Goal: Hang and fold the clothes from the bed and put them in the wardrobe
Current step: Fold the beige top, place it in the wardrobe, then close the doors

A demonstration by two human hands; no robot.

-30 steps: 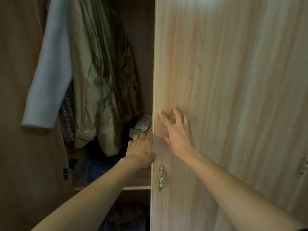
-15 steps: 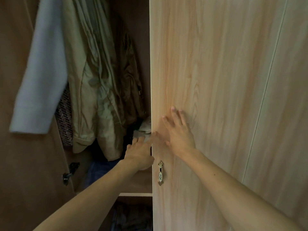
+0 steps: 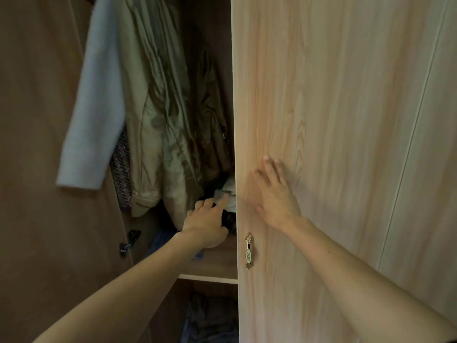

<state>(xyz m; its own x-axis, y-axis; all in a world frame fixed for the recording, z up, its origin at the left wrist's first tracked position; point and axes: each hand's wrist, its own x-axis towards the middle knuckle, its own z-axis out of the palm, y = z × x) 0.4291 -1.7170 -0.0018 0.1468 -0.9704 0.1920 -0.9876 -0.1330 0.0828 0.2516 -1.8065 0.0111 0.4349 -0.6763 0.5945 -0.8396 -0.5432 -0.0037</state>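
The wardrobe stands before me with its right door (image 3: 333, 120) of pale wood nearly closed and its left door (image 3: 37, 169) swung open. My right hand (image 3: 277, 196) lies flat on the right door, fingers straight, above the small brass handle (image 3: 248, 251). My left hand (image 3: 206, 221) reaches into the gap, fingers extended toward a pale folded garment (image 3: 228, 194) on the shelf; it holds nothing. An olive jacket (image 3: 158, 120) and a light grey sleeve (image 3: 96, 115) hang inside.
A wooden shelf (image 3: 212, 266) crosses the wardrobe under my left hand. Dark blue clothes (image 3: 207, 320) lie in the compartment below it. A patterned knit garment (image 3: 121, 174) hangs behind the grey sleeve. A metal hinge (image 3: 129, 242) sits on the left door.
My left hand has let go of the right door's edge and reached further inside toward the folded garment. My right hand stays flat on the door.
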